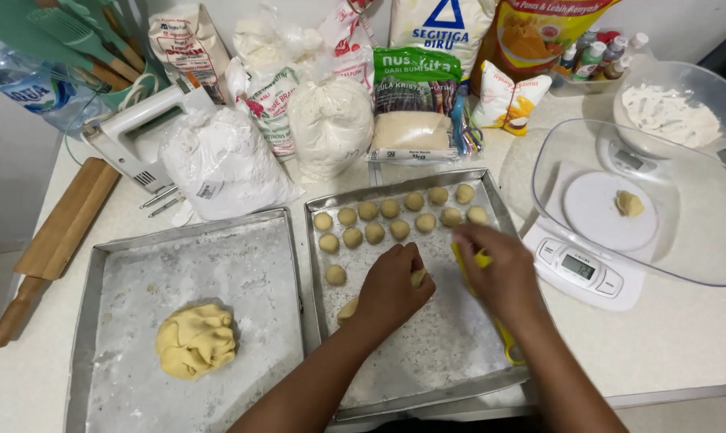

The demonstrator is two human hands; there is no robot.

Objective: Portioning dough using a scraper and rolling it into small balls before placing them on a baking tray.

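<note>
i have my left hand (391, 285) curled over a short roll of dough (348, 309) on the floured right-hand tray (427, 361), fingers closed down and pinching its far end, near the tray's centre. my right hand (499, 273) sits at three o'clock from it, wrapped tight around a yellow scraper (503, 337) whose blade runs down toward five o'clock.

the roll reads as soft and light — pale tan-yellow, smooth, matte with a dusting of flour. i judge it will dent under any firm squeeze and stick where the flour is thin, so i'd take it low and gently from both sides, not from the tip.

at twelve o'clock from my hands lie rows of small dough balls (379, 220), even and round, close-set but mostly apart. on the left tray (114, 321), at nine o'clock, a folded lump of the same dough (196, 340) rests — creased, heavier looking. at two o'clock a kitchen scale (588, 269) carries a clear bowl with one small piece (628, 204) inside.
</note>
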